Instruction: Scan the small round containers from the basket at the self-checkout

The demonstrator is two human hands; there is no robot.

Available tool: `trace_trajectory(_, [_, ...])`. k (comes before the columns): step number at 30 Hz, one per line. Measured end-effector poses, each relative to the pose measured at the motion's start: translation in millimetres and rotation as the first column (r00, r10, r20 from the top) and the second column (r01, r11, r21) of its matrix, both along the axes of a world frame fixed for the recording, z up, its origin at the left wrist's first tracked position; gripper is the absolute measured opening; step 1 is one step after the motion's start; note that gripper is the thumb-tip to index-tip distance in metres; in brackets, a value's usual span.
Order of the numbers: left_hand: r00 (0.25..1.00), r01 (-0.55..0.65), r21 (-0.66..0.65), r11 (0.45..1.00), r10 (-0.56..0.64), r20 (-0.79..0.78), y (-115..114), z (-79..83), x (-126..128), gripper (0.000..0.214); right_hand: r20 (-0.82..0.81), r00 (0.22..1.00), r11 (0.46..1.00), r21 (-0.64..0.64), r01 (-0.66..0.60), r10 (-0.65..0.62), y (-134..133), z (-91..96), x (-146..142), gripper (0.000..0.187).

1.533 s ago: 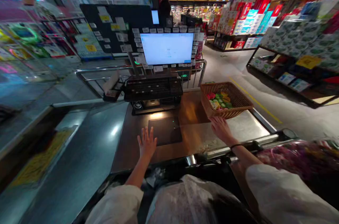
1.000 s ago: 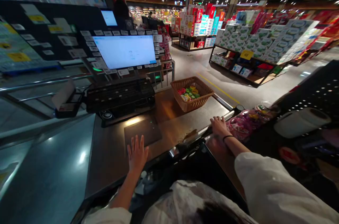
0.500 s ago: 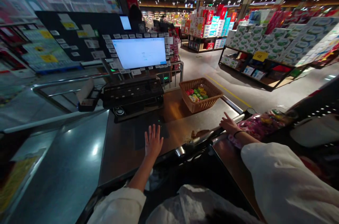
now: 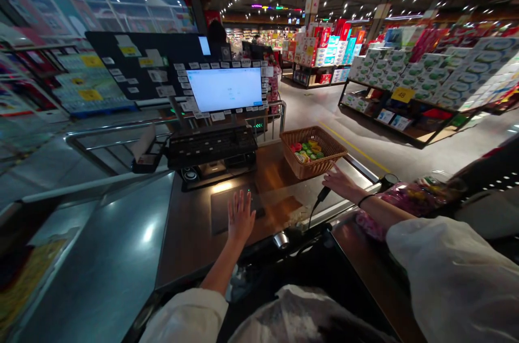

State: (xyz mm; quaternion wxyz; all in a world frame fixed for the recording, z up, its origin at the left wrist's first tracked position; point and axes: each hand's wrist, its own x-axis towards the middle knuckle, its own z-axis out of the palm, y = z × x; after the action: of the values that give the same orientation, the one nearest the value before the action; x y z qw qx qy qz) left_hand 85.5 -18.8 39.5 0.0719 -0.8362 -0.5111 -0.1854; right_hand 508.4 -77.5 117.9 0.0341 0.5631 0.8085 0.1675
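Note:
My left hand (image 4: 241, 220) is open, palm down with fingers stretched out, over the dark square plate (image 4: 219, 216) in the metal checkout counter (image 4: 186, 246). I cannot tell whether it touches the counter. My right hand (image 4: 339, 182) is closed around a corded handheld scanner (image 4: 323, 194). Only its black handle end and cable show below the hand; the rest is hidden. Just beyond the right hand stands a brown wicker basket (image 4: 310, 170) with small red, yellow and green packs (image 4: 308, 151) in it.
A lit monitor (image 4: 227, 89) edged with labels stands behind a black keyboard (image 4: 211, 146). To the left slopes a metal surface (image 4: 121, 246). A metal rail (image 4: 101, 140) runs behind the counter. Pink wrapped goods (image 4: 399, 200) lie at right, and stacked boxes (image 4: 421, 73) stand beyond the aisle.
My right hand has moved left and forward toward the basket, and a corded black handle now shows beneath it. My left hand stays spread in nearly the same place. The view has shifted slightly.

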Motion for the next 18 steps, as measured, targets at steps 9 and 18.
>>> trace_trajectory(9, [0.998,-0.009,-0.02,1.0,0.01,0.066,-28,20.2,10,0.059,-0.029,0.984,0.984,-0.029,-0.176,0.175,19,20.2,-89,0.029])
trace_trajectory(18, [0.994,-0.022,0.026,0.999,0.019,0.108,-85,36.7,2,0.068,-0.122,0.911,0.917,-0.019,-0.399,0.394,17,18.3,-169,0.042])
